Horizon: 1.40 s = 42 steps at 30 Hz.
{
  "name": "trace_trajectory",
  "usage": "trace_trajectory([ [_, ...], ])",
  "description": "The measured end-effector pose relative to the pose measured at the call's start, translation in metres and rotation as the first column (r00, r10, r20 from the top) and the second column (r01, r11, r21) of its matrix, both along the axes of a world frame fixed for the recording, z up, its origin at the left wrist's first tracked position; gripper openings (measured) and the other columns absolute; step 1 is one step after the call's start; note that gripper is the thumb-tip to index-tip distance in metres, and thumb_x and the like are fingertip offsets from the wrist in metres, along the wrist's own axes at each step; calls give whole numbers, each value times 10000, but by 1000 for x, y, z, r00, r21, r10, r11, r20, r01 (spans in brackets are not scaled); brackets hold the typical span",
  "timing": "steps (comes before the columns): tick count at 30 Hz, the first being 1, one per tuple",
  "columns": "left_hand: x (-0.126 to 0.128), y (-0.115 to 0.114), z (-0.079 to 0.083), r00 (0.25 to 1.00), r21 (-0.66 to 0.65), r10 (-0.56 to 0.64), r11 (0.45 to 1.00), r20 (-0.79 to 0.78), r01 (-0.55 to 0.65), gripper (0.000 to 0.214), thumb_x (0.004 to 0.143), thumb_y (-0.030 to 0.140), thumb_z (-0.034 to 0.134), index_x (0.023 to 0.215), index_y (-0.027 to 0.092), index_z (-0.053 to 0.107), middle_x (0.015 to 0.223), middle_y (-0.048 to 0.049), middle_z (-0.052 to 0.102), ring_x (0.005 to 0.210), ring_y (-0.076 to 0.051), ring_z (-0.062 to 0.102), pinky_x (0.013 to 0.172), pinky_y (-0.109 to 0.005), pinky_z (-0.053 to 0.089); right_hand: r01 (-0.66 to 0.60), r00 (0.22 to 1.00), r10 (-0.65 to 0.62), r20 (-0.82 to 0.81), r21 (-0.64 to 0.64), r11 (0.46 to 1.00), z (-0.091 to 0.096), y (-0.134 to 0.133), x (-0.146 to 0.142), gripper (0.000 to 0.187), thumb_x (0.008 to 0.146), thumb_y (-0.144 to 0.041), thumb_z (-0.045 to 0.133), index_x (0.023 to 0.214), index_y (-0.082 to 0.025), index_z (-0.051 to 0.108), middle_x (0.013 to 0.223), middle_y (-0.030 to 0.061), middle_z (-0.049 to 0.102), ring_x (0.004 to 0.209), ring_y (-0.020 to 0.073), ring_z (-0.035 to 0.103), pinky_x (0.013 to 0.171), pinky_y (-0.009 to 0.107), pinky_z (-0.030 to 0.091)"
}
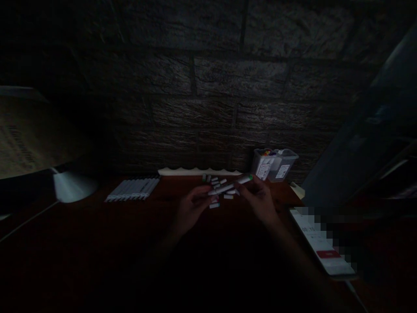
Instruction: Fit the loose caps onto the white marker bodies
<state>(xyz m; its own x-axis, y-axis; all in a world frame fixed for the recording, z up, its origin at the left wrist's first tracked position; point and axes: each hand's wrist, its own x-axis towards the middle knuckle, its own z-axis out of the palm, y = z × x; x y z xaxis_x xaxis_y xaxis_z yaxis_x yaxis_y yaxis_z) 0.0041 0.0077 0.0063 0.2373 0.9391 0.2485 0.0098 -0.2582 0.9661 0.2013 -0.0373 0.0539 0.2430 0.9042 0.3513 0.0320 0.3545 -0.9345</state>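
Note:
The scene is very dark. My left hand [192,208] and my right hand [259,198] are both closed on one white marker [231,186] with a green tip, held level above a dark red table [97,234]. The left hand pinches its left end and the right hand grips its right end. Several small white marker caps [216,181] with coloured ends lie scattered on the table just under and behind the marker.
A row of white markers [132,190] lies side by side at left. A white lamp [70,186] stands at far left. Two clear marker boxes [273,164] sit against the stone wall. A lit phone [321,243] lies at right.

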Motion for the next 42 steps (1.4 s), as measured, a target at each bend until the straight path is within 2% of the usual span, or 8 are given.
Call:
trace_trajectory([
  [4,-1,-1,11,981,-12,74,997,177,-73,365,728,365,762,1007,148,670,1082,-88,730,1024,-236,681,923,-389,542,24,981,-56,-184,-175,984,-12,10,11,313,654,-406,797,815,-183,646,638,-38,580,508,73,464,445,185,360],
  [9,-3,-7,22,959,20,122,991,255,-131,264,721,303,776,926,159,691,963,-51,752,908,-203,701,836,-337,572,-119,960,-3,-280,-417,901,-21,8,1,325,619,-408,824,785,-175,670,671,-19,604,492,61,463,422,181,360],
  [16,0,-17,22,973,130,-23,991,231,-7,217,746,258,765,936,167,713,970,-48,751,880,-181,697,804,-301,574,-371,726,10,-688,-379,848,-26,8,-11,419,474,-234,901,796,-165,641,652,-76,595,434,-5,388,380,117,330],
  [24,-1,-26,28,970,195,-109,978,215,67,209,771,216,751,969,154,727,1008,-62,744,900,-168,677,809,-259,527,-445,657,5,-754,-382,810,-27,8,-10,407,542,-154,864,832,-163,579,641,-96,595,427,5,425,376,133,369],
  [29,-2,-25,29,966,211,-122,975,227,73,193,774,198,744,961,153,722,998,-59,740,962,-180,667,872,-283,514,-434,660,-2,-752,-384,815,-27,7,-9,427,554,-156,853,864,-173,560,650,-97,589,438,10,432,389,133,377],
  [36,-1,-25,24,975,219,-116,973,191,73,191,779,211,740,962,161,720,1012,-60,743,958,-178,677,887,-295,520,-441,710,89,-698,-344,829,-29,9,-5,319,638,-204,803,800,-182,529,605,-101,510,445,19,402,395,133,352],
  [39,-1,-24,23,978,213,-106,975,181,67,195,778,222,742,963,163,722,1027,-60,743,963,-180,681,892,-292,520,-357,782,53,-621,-377,855,-26,9,-4,301,648,-260,795,808,-187,552,649,-86,535,461,27,404,426,149,379],
  [42,-2,-18,18,985,185,-101,980,139,75,217,805,243,714,1008,168,718,1053,-58,738,946,-177,682,846,-276,530,-146,911,-30,-412,-390,909,-21,6,-4,292,688,-359,778,829,-189,587,661,-70,535,481,44,412,432,163,359],
])
